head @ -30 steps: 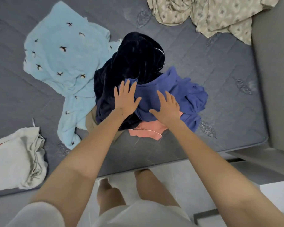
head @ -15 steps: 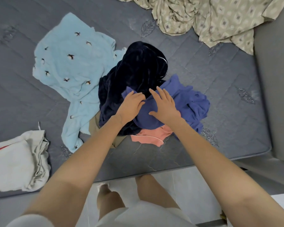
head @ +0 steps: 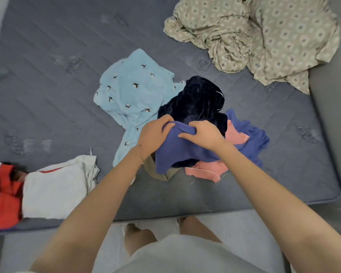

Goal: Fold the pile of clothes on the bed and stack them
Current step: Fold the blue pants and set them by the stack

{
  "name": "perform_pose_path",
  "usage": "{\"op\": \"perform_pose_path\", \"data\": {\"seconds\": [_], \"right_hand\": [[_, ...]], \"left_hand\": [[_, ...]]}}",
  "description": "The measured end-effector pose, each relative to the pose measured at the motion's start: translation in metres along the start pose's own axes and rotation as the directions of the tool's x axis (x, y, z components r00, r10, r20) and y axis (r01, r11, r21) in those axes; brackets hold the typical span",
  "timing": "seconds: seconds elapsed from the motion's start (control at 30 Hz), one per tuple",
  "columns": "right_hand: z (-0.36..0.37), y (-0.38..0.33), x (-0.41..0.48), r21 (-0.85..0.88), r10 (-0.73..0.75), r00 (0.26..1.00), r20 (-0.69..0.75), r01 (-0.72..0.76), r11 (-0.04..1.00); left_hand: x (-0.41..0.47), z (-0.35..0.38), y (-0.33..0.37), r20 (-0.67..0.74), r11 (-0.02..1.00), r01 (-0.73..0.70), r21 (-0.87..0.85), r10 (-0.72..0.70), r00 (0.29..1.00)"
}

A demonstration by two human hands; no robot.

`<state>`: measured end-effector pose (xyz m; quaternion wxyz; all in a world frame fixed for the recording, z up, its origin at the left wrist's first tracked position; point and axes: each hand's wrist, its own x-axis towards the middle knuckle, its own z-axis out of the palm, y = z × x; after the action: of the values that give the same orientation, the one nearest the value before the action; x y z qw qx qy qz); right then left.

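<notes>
Both our hands hold the blue shirt point(head: 185, 152) on the pile point(head: 197, 103) — left hand point(head: 153, 137) and right hand point(head: 204, 134), each grip closed tight on its top edge.

Five loose garments point(head: 185, 146), two folded pieces point(head: 53, 192), one patterned sheet point(head: 264, 36), one mattress point(head: 47, 75), two hands point(head: 152, 138).

Soft even light; edges bowed, left side perhaps motion-blurred.
</notes>
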<state>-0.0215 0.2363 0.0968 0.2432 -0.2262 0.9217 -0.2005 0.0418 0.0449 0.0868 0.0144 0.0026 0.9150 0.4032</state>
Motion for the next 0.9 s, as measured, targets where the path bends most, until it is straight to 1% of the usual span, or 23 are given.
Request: {"op": "perform_pose_path", "data": {"seconds": [0.1, 0.17, 0.27, 0.33, 0.4, 0.5, 0.57, 0.67, 0.77, 0.83, 0.9], "right_hand": [[0.007, -0.05, -0.012, 0.01, 0.01, 0.997, -0.071, -0.009, 1.0], [0.014, -0.078, -0.02, 0.039, 0.041, 0.992, -0.116, -0.037, 0.999], [0.025, -0.123, -0.027, 0.094, 0.084, 0.983, -0.164, -0.07, 0.993], [0.031, -0.154, -0.026, 0.084, 0.08, 0.981, -0.178, -0.065, 0.994], [0.033, -0.182, -0.024, 0.064, 0.086, 0.979, -0.187, -0.075, 0.995], [0.032, -0.21, -0.021, 0.06, 0.069, 0.976, -0.205, -0.058, 0.997], [0.032, -0.223, -0.021, 0.118, 0.034, 0.972, -0.232, -0.006, 0.993], [0.034, -0.244, -0.022, 0.214, -0.004, 0.965, -0.262, 0.062, 0.975], [0.028, -0.262, -0.022, 0.398, 0.015, 0.974, -0.225, 0.078, 0.914], [0.019, -0.27, -0.021, 0.481, 0.016, 0.98, -0.2, 0.084, 0.872], [0.011, -0.276, -0.018, 0.55, 0.02, 0.978, -0.209, 0.101, 0.829]], "left_hand": [[-0.024, -0.047, -0.013, -0.083, 0.998, 0.026, -0.055, -0.031, 0.996], [-0.041, -0.081, -0.023, -0.132, 0.996, 0.028, -0.086, -0.039, 0.991], [-0.067, -0.131, -0.04, -0.182, 0.996, 0.01, -0.087, -0.026, 0.983], [-0.083, -0.161, -0.051, -0.216, 0.996, 0.019, -0.089, -0.038, 0.976], [-0.095, -0.193, -0.063, -0.273, 0.993, 0.052, -0.11, -0.08, 0.959], [-0.108, -0.243, -0.08, -0.379, 0.984, 0.04, -0.172, -0.104, 0.92], [-0.115, -0.268, -0.087, -0.394, 0.986, 0.028, -0.163, -0.091, 0.915], [-0.123, -0.291, -0.096, -0.355, 0.987, 0.045, -0.154, -0.098, 0.93], [-0.127, -0.307, -0.102, -0.365, 0.977, 0.083, -0.195, -0.151, 0.919], [-0.127, -0.316, -0.105, -0.37, 0.966, 0.098, -0.239, -0.184, 0.911], [-0.127, -0.32, -0.106, -0.368, 0.959, 0.105, -0.265, -0.201, 0.908]]}}
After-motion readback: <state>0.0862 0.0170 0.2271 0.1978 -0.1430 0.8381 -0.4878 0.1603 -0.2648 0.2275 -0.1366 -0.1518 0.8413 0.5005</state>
